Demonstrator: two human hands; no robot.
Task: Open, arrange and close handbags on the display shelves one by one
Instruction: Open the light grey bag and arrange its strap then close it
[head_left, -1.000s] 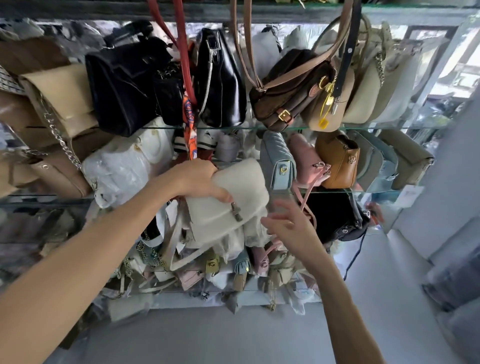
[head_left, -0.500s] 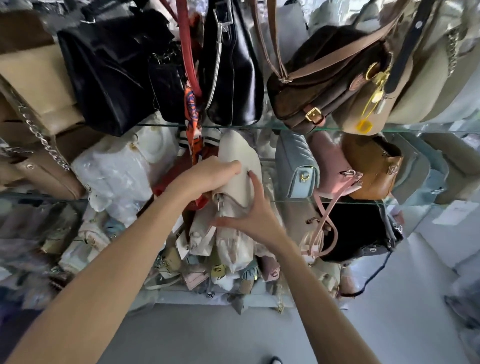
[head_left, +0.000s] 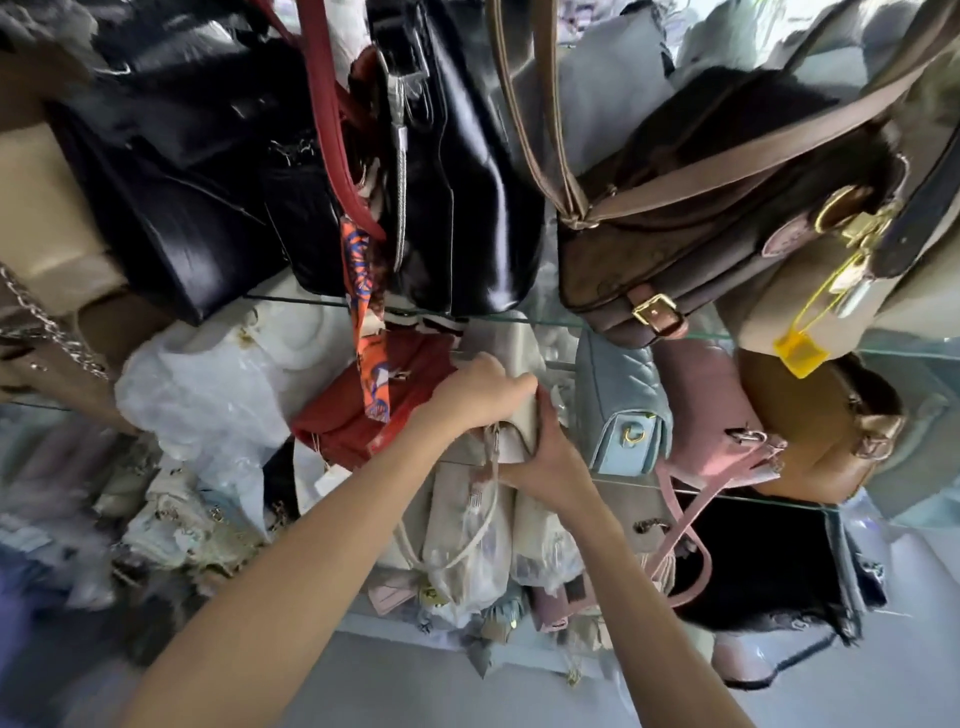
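Cream bag going into its slot on the middle glass shelf.

Head view: the left hand (head_left: 480, 389) curls over the top of the cream bag (head_left: 511, 358), and the right hand (head_left: 545, 452) clasps its lower front edge, fingers bent against it; likely both steady it upright so it fits the narrow gap between the red bag (head_left: 358, 410) and the quilted blue bag (head_left: 621, 410). The cream bag looks smooth and boxy; the blue one is padded with a gold clasp. The glass shelf (head_left: 519, 318) above carries glossy black bags (head_left: 467, 171).
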